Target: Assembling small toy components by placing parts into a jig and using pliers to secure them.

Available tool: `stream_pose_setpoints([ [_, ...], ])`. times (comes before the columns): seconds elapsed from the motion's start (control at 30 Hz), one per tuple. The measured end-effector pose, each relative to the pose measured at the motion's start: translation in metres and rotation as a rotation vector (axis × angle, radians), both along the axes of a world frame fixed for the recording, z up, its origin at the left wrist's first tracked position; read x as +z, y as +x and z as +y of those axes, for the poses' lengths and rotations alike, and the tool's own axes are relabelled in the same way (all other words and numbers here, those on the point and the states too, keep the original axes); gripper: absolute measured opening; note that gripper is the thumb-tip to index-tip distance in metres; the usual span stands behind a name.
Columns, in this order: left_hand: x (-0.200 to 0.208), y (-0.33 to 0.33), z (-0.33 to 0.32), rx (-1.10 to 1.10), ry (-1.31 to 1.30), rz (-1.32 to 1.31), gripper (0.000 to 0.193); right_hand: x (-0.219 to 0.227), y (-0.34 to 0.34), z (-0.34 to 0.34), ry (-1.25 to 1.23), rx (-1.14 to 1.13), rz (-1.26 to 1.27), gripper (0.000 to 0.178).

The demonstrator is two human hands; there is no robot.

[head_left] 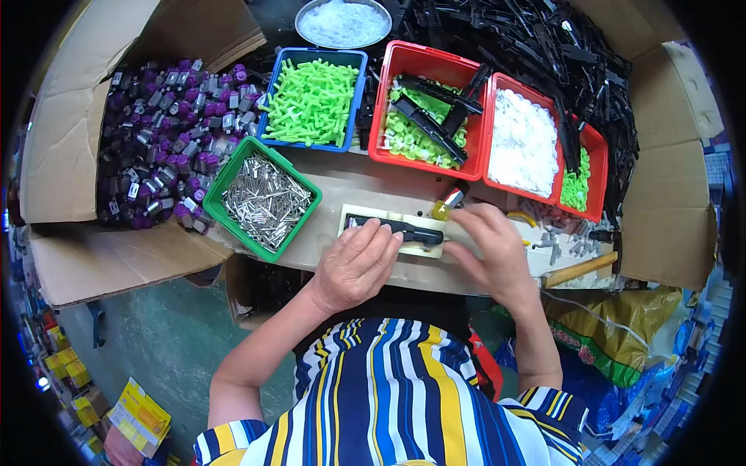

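Note:
A long black plastic part (416, 232) lies in a cream rectangular holder (348, 214) on the worktable. My left hand (359, 264) presses on its left half, fingers bent over it and covering much of it. Just past the part's right end, my right hand (497, 252) hovers with thumb and fingers apart, slightly blurred, and no object shows between them. Behind the holder lies a short object with a yellow end and a red, silver and black body (451, 199), close to my right fingertips; I cannot tell its kind.
Around me stand a green bin of metal pins (264, 203), a blue bin of green plastic pieces (309, 102), red bins (378, 138) and a carton of purple-grey motors (167, 140). Black parts (528, 39) pile up behind. A wooden-handled tool (579, 269) lies right.

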State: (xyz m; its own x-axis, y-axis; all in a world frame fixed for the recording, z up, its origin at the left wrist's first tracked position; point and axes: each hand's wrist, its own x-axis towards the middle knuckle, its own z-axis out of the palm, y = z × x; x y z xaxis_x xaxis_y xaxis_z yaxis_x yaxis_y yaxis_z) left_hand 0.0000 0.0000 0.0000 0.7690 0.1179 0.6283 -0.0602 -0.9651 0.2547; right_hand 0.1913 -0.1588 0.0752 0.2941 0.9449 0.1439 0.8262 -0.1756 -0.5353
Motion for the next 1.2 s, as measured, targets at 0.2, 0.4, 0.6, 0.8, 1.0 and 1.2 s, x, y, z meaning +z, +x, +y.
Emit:
stream_pose_setpoints([
  [0.2,0.000,0.004,-0.002,0.000,0.010,-0.036,0.032,-0.019,0.008,-0.072,-0.219,-0.270,-0.143,0.035],
  [0.4,0.004,0.005,-0.003,0.019,0.002,-0.043,0.031,-0.017,-0.001,-0.073,-0.193,-0.389,-0.046,0.025],
  [0.6,0.002,0.006,-0.004,0.031,-0.002,-0.053,0.031,0.003,-0.017,-0.075,-0.073,-0.222,0.172,0.019],
  [0.8,0.003,0.007,-0.004,0.034,-0.017,-0.065,0.030,0.008,-0.022,-0.063,-0.119,-0.128,0.182,0.019],
  [1.0,0.004,0.006,-0.003,0.032,-0.021,-0.073,0.029,0.014,-0.023,-0.061,-0.279,-0.110,0.107,0.019],
  [1.2,0.006,0.002,0.004,0.020,-0.055,-0.049,0.036,0.015,-0.020,-0.059,-0.321,-0.099,0.097,0.019],
])
